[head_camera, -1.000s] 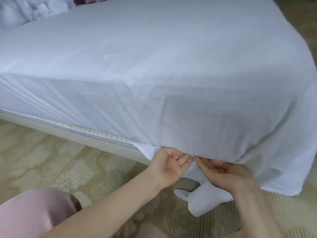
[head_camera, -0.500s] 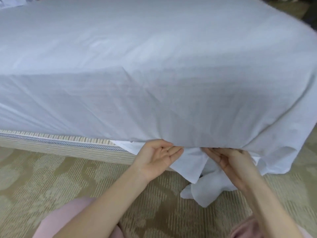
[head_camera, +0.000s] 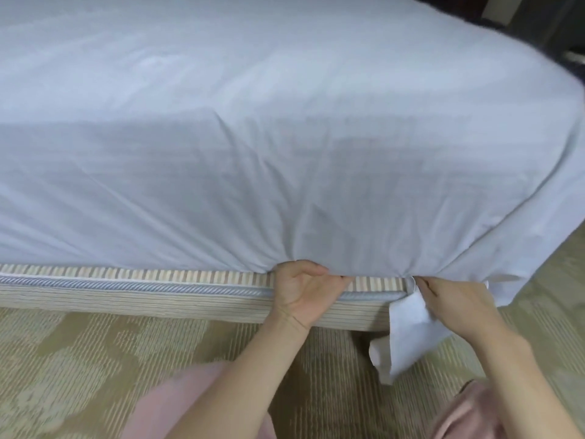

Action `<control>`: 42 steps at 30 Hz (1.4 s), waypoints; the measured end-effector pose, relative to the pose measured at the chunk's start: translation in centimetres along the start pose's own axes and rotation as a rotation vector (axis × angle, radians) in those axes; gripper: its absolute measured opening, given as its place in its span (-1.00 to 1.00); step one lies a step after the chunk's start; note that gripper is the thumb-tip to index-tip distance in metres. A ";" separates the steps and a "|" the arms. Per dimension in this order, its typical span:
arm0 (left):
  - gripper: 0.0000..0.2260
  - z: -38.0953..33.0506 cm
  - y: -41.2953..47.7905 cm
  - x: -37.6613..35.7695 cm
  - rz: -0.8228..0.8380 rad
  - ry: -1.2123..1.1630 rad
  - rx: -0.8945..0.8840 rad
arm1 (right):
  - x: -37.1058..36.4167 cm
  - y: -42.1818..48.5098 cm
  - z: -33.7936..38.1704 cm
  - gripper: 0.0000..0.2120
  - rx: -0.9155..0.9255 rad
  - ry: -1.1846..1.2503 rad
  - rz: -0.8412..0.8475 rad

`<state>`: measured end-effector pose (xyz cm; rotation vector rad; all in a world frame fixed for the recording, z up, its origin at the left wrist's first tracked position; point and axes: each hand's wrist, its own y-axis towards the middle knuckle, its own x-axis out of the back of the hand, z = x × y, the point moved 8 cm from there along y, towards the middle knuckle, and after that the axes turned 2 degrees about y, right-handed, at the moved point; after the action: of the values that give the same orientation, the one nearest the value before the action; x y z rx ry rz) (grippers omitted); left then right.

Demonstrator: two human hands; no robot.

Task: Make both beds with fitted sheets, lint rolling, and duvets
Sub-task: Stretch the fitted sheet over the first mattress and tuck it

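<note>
The sheet is white with faint woven stripes. It lies smooth over the top of the bed and comes down over the near side. On the left its lower edge is pulled in tight, just above the bed base, which is beige, striped, with a grey-blue cord along it. Near the right corner the cloth is gathered into folds that spread up from the lower edge. One loose flap hangs below the base. Around the right corner the sheet hangs free.

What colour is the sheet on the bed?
The sheet is white; the head view shows it best.
</note>
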<state>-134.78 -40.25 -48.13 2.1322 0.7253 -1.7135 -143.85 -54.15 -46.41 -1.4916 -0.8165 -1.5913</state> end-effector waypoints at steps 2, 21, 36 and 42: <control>-0.33 -0.1 -0.2 -0.1 -0.002 -0.019 0.014 | -0.8 -0.4 -0.5 -0.68 -0.015 0.071 0.063; -0.64 1.2 -7.1 1.2 -0.277 0.628 0.416 | 2.0 -1.6 -7.3 -0.59 0.046 -0.001 -0.136; -0.70 11.7 -0.5 -2.5 -0.157 0.625 0.449 | 5.2 -5.5 -6.7 -0.28 -0.261 0.669 -0.182; -0.70 12.7 0.8 -2.4 -0.104 0.719 0.429 | 4.6 -3.5 -7.5 -0.42 -0.339 0.817 -0.381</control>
<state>-145.02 -48.19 -48.84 3.1177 0.6815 -1.1902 -150.56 -59.52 -42.40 -0.7570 -0.3661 -2.4641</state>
